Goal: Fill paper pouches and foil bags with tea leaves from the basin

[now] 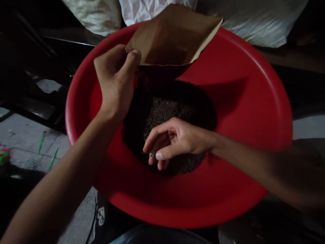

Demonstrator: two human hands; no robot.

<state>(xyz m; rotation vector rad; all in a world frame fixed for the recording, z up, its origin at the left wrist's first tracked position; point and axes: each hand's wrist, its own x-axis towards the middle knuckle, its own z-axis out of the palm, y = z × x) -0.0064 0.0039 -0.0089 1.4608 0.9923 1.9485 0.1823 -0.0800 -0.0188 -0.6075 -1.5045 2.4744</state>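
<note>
A brown paper bag (175, 37) is gripped at its left corner by my left hand (118, 78), thumb pressed over the edge. It hangs tilted over the far side of a large red plastic basin (243, 115). Dark loose bits that look like dried tea leaves (165, 110) lie heaped in the basin's bottom. Low over the near side of this heap is my right hand (172, 144), fingers curled and thumb against the fingertips. A few dark bits show at those fingertips; the inside of the hand is mostly hidden.
White sacks (96, 15) stand behind the basin. Thin green sticks (52, 160) lie on the grey floor at the left, near a red and green item (5, 154). The rim of another round vessel (159, 235) shows at the bottom edge.
</note>
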